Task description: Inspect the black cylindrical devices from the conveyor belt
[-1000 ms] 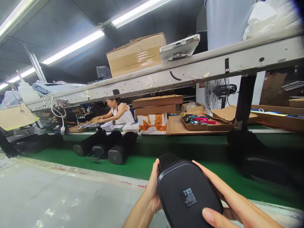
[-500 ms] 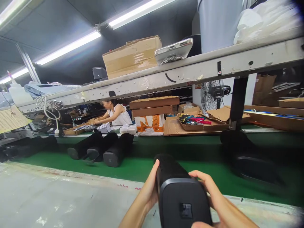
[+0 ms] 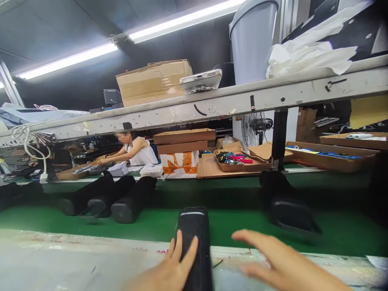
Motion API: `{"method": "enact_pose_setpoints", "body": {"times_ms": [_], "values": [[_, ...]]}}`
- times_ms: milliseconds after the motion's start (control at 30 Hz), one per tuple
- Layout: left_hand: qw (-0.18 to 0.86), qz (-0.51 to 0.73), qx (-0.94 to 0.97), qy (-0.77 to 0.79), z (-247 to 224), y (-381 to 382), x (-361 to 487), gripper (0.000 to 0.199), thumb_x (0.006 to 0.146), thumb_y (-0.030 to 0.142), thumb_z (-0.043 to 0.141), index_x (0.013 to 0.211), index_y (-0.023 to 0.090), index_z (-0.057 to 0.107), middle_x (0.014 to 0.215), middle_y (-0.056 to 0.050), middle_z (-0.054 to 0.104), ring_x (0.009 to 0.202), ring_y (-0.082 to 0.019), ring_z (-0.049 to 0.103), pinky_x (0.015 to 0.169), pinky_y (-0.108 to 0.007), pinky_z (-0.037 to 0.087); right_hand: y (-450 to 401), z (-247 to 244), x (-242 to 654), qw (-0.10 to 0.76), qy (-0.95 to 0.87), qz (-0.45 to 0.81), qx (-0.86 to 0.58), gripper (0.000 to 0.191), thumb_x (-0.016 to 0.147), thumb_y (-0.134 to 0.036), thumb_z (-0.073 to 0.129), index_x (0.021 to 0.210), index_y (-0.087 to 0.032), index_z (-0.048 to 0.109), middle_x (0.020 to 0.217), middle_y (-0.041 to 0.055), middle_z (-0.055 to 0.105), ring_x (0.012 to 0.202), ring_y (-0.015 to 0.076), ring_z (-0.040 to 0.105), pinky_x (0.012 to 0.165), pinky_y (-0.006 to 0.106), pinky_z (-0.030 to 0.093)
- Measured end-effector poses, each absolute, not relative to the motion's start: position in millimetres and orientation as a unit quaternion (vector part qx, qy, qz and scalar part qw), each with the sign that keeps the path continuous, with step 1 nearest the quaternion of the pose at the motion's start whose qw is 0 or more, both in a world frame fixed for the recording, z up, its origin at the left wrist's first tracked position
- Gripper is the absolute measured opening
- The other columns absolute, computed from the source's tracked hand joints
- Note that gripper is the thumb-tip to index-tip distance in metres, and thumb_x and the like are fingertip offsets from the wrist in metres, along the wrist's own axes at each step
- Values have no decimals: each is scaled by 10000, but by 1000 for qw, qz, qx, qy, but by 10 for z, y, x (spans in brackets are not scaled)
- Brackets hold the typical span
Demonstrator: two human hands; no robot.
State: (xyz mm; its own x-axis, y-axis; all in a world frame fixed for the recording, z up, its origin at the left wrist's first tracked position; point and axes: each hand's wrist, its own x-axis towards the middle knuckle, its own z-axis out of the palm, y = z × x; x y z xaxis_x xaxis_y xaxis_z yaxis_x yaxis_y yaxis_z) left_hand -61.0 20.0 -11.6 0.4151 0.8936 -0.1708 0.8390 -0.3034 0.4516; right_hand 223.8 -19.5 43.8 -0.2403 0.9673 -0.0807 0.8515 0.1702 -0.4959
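A long black object with rounded edges [image 3: 198, 246] lies at the near edge of the green belt [image 3: 236, 224], its far end over the green. My left hand [image 3: 172, 262] rests on its top and left side, fingers spread. To its right, my right hand [image 3: 269, 256] is apart from it, thumb and fingers parted and nothing between them. Further left on the belt lie several similar black objects, the nearest one [image 3: 133, 200] with its rounded end toward me. Another black object [image 3: 291, 210] lies at the right, blurred.
A pale work surface [image 3: 75, 258] runs along the front. Above the belt is a shelf [image 3: 169, 109] with a cardboard box [image 3: 154, 83], a phone [image 3: 201, 81] and a grey bin [image 3: 254, 44]. Behind the belt, a person [image 3: 136, 149] works near open boxes and a fan [image 3: 256, 127].
The held black object has turned and its square end no longer faces me. My right hand has let go and moved off to the right. The view has shifted to the right.
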Motion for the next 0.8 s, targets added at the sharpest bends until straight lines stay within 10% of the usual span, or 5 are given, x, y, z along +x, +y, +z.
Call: {"method": "enact_pose_setpoints", "body": {"times_ms": [167, 400, 500, 800], "values": [[124, 10, 857, 501, -621, 325, -632, 868, 779, 79, 642, 1533, 290, 268, 1592, -253, 107, 1418, -506, 77, 996, -795, 294, 369, 206, 3036, 96, -634, 80, -763, 318, 1049, -237, 474, 1308, -72, 554, 1365, 183, 558, 1265, 291, 541, 1072, 492, 436], [226, 132, 860, 438, 378, 250, -745, 1116, 543, 420, 907, 1501, 387, 335, 1571, -111, 388, 1415, -390, 402, 1112, -596, 370, 665, -305, 3634, 88, -634, 97, -762, 193, 1010, -254, 590, 1152, -136, 645, 1247, 98, 639, 1166, 242, 609, 1005, 437, 506], [87, 178, 850, 488, 472, 417, -701, 1066, 467, 589, 900, 1417, 287, 519, 1489, -152, 508, 1316, -349, 553, 1055, -482, 494, 691, -406, 3611, 108, -647, 106, -748, 242, 1011, -257, 587, 1227, -150, 617, 1266, 102, 629, 1147, 245, 620, 981, 439, 524], [-246, 320, 804, 437, -106, 878, -422, 366, 925, 106, 482, 1246, 98, 658, 1336, -262, 621, 1215, -401, 624, 956, -588, 549, 567, -216, 3322, 129, -658, 96, -736, 292, 1006, -250, 576, 1269, -126, 603, 1280, 129, 643, 1166, 255, 628, 1017, 461, 500]]}}
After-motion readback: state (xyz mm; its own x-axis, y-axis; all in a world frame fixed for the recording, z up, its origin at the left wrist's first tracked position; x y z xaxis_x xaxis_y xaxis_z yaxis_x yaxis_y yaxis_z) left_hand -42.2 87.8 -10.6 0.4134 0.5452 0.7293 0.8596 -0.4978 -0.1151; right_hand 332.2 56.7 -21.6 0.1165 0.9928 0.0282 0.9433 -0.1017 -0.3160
